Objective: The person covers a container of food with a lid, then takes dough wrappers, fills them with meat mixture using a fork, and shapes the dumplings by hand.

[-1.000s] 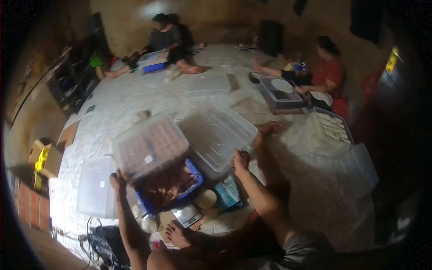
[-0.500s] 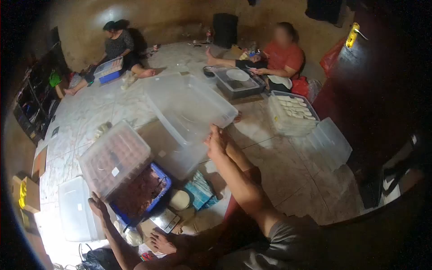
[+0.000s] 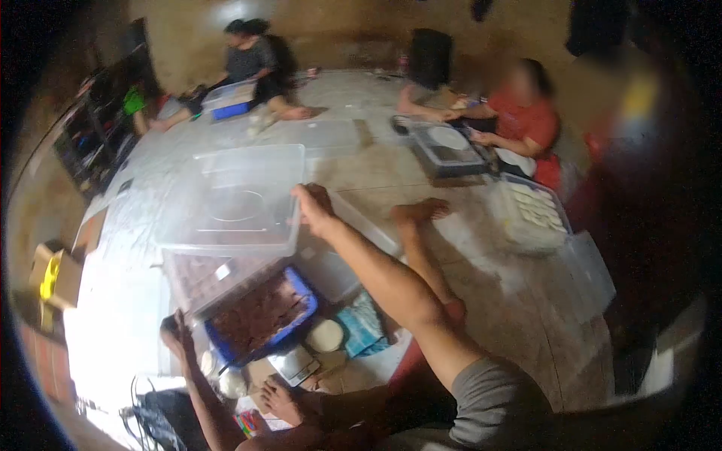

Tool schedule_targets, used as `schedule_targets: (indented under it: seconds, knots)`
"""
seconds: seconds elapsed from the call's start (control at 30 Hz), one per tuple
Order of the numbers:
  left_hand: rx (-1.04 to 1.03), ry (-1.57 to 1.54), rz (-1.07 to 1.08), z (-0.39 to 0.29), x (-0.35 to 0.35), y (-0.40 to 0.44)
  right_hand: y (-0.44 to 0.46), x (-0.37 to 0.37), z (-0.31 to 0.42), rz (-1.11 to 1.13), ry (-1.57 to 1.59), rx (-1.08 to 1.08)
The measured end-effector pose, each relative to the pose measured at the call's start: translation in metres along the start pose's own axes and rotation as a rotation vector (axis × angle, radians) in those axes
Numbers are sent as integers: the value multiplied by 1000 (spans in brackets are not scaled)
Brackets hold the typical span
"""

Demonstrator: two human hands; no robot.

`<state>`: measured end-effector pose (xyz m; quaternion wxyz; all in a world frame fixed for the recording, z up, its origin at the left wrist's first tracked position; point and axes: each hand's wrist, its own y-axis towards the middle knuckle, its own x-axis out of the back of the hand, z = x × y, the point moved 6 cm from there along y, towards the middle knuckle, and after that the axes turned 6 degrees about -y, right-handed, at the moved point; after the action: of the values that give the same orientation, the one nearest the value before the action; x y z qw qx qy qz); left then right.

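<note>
The right hand (image 3: pixel 313 210) had swung the clear plastic lid (image 3: pixel 239 201) over to the left. Half a second earlier the lid had been out over the floor to the right of the translucent box (image 3: pixel 199 297); now it hung raised, covering the box's far part from view. Whether the two touched could not be told. The right grip was closed on the lid's right edge, where before it had pinched a near corner.

The left hand (image 3: pixel 174 338) stayed by the left side of the translucent box and the blue tub (image 3: pixel 304 289); whether its grip had hold of anything could not be told. The tub kept its place just beside the box, its dark reddish-brown filling uncovered.

The kitchen scale (image 3: pixel 295 365), pale round disc (image 3: pixel 326 336) and blue-and-white cloth or packet (image 3: pixel 364 326) had not moved beside the tub. With the lid gone from that side, another translucent container (image 3: pixel 370 225) showed more plainly on the floor behind the right forearm.
</note>
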<state>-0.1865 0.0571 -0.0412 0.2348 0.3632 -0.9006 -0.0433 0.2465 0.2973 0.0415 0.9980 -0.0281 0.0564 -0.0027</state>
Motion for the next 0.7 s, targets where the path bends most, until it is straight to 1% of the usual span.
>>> schedule_targets:
  seconds: [0.07, 0.13, 0.2, 0.27, 0.33, 0.4, 0.47, 0.5, 0.57, 0.6, 0.67, 0.7]
  knots:
    - [101, -201, 30, 13, -1, 5, 43, -21, -36, 95, -167, -91]
    - [158, -325, 89, 16, -2, 6, 45, -37, -26, 163, -358, -131]
    - [185, -387, 117, 9, -3, 3, 101, -48, -75, 24, -382, 94]
    - [299, -481, 196, 16, -2, 5, 77, -55, -42, 67, -656, 79]
    - [378, -563, 184, 8, 0, -1, 85, -68, -50, 264, -672, 108]
    - [470, -464, 251, 14, 3, 7, 88, -74, -53, 336, -781, 116]
    - [450, -405, 269, -4, 6, 10, 53, -74, -26, 195, -885, 216]
    - [462, -402, 252, -5, 8, 12, 46, -72, -31, 217, -885, 215]
    - [464, -380, 258, -9, 8, 18, 37, -59, -35, 124, -884, 139]
    - [463, -381, 251, -9, 7, 21, 20, -58, -35, 129, -884, 143]
    - [395, -317, 225, -13, 7, 31, -9, -50, -38, 87, -650, -120]
    - [378, -328, 232, -21, 8, 32, -6, -49, -41, 89, -652, -113]
